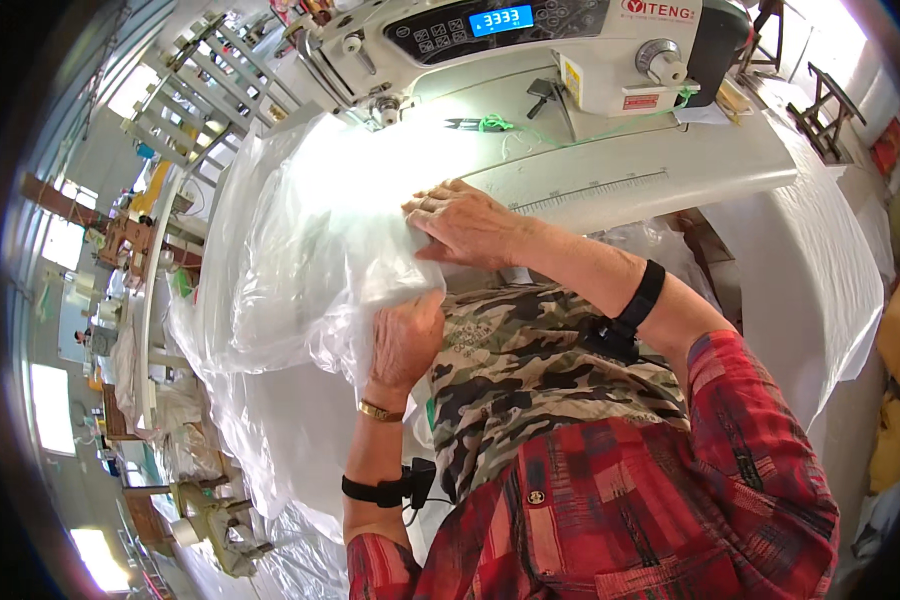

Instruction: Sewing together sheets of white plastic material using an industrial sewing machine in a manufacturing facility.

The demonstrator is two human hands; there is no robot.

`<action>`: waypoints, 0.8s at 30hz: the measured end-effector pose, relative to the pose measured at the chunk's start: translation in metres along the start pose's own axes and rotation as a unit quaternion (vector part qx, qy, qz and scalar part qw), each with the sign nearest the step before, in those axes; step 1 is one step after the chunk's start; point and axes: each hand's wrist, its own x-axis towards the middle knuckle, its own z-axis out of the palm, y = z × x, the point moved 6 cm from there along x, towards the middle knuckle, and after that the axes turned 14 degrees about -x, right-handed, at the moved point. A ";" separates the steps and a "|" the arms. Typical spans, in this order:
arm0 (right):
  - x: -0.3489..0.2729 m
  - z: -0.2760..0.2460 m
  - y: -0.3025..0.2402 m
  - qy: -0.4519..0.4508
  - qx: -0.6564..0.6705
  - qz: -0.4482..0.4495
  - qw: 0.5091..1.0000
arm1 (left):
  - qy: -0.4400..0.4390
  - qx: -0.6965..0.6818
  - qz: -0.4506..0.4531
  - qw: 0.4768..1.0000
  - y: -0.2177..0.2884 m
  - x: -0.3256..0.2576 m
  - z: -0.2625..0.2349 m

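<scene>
A big sheet of thin clear plastic film point(290, 230) lies bunched over the white sewing table point(670, 165). My right hand point(465, 225) lies flat on the film's near edge, fingers spread, pressing it down. My left hand point(405, 340) grips a gathered fold of the same film close to my body. Under the film, at my chest, sits a camouflage-patterned cloth point(530, 350). Both forearms wear black bands; the left wrist also has a gold bracelet.
A white industrial sewing machine point(530, 40) with a lit blue display stands at the back of the table. Small snips with a green cord point(475, 124) lie beside it. More film hangs off the table's left side. Other work tables stand at far left.
</scene>
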 end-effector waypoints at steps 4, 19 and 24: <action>0.008 -0.001 0.005 -0.035 0.003 -0.014 0.999 | 0.002 -0.012 -0.006 1.000 -0.010 0.008 -0.005; 0.039 0.017 0.033 -0.029 0.039 0.032 0.998 | 0.066 0.017 -0.090 0.994 -0.044 0.059 -0.018; 0.037 0.011 0.034 -0.066 0.028 0.041 0.997 | 0.054 0.029 -0.135 0.989 -0.053 0.080 -0.012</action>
